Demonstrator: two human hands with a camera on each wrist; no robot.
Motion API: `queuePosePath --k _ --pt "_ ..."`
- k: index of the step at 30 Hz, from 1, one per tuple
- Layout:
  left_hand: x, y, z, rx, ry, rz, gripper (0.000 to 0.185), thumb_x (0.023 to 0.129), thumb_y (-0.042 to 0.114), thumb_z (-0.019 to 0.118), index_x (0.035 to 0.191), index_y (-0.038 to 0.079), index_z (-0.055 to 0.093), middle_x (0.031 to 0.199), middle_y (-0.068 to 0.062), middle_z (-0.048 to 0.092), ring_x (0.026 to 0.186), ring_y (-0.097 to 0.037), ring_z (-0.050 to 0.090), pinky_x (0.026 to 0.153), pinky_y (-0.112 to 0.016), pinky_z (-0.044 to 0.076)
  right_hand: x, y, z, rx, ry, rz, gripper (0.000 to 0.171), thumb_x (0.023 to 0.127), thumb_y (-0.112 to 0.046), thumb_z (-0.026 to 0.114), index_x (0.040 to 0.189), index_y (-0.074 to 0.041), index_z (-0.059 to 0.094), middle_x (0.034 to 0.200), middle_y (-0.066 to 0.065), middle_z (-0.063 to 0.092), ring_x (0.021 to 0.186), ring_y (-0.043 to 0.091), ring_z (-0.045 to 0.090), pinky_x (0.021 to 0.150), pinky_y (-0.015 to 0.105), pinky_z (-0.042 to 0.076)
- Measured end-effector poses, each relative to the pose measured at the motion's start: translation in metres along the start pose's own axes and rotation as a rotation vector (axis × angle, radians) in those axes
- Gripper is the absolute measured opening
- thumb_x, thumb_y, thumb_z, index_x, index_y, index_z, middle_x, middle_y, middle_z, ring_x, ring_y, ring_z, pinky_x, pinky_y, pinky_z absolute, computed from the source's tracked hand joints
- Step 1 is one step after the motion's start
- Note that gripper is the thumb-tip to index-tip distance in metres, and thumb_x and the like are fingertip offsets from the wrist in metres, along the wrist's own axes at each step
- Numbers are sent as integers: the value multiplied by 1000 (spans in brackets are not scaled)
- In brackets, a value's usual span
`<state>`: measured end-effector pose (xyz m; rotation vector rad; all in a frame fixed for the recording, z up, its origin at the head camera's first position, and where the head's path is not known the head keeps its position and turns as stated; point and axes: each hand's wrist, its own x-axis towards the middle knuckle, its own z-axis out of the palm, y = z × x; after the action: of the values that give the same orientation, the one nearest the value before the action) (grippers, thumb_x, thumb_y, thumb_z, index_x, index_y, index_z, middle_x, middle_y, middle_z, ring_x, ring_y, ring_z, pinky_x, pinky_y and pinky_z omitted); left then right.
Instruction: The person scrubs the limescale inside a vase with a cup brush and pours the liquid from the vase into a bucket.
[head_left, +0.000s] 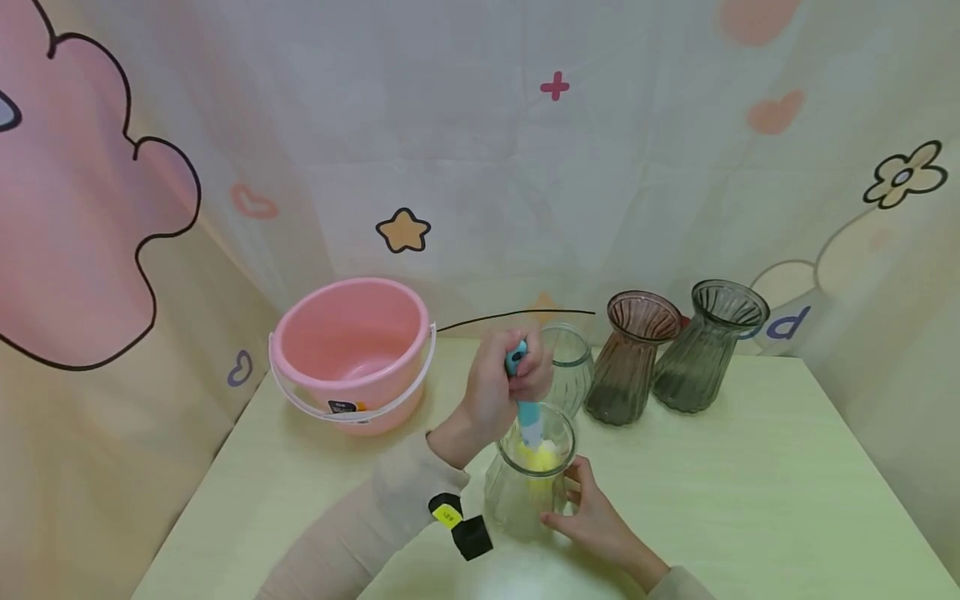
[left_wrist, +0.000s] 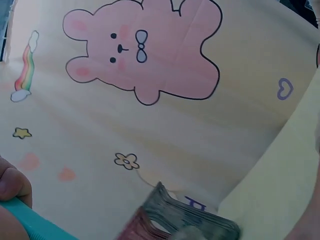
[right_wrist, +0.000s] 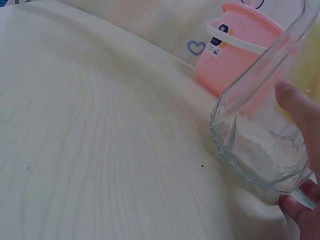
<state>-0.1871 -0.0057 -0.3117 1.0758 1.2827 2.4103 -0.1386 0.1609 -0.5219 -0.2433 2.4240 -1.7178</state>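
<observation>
A clear ribbed glass vase (head_left: 525,483) stands on the pale table (head_left: 750,500) in front of me. My left hand (head_left: 498,390) grips the teal handle of a brush (head_left: 527,408) whose yellow sponge head (head_left: 542,457) sits inside the vase mouth. My right hand (head_left: 592,521) holds the vase's lower body from the right side. In the right wrist view the vase (right_wrist: 260,130) is close up, with my fingers (right_wrist: 300,115) curled round it. The left wrist view shows my thumb (left_wrist: 12,185) on the teal handle (left_wrist: 35,225).
A pink bucket (head_left: 352,350) with a white handle stands at the back left. Behind the held vase are another clear vase (head_left: 567,367), a brown-pink vase (head_left: 630,354) and a dark green vase (head_left: 708,342). A cartoon-printed curtain surrounds the table.
</observation>
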Motion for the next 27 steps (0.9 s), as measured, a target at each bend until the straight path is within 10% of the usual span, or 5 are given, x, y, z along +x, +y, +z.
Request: queuePosePath --k 8,16,27 --pt "-12 -33 -15 46 26 -52 32 88 14 16 56 14 22 45 7 21 37 -11 13 38 -25 12 -1 -4 3 -15 -15 -10 71 74 -14 75 126 -11 27 134 24 35 117 43 45 91 48 43" --pt "-14 -35 -18 88 27 -28 33 89 15 16 56 14 22 45 7 21 37 -11 14 37 -25 13 5 2 -15 66 -276 -132 64 94 -16 51 139 -13 6 149 24 9 137 43 9 104 57 21" --pt "-19 -36 -14 35 32 1 30 85 11 17 56 13 24 45 7 22 36 -12 14 36 -26 12 4 3 -25 120 -328 -128 74 94 -15 50 148 -20 0 150 23 11 133 44 22 100 43 37"
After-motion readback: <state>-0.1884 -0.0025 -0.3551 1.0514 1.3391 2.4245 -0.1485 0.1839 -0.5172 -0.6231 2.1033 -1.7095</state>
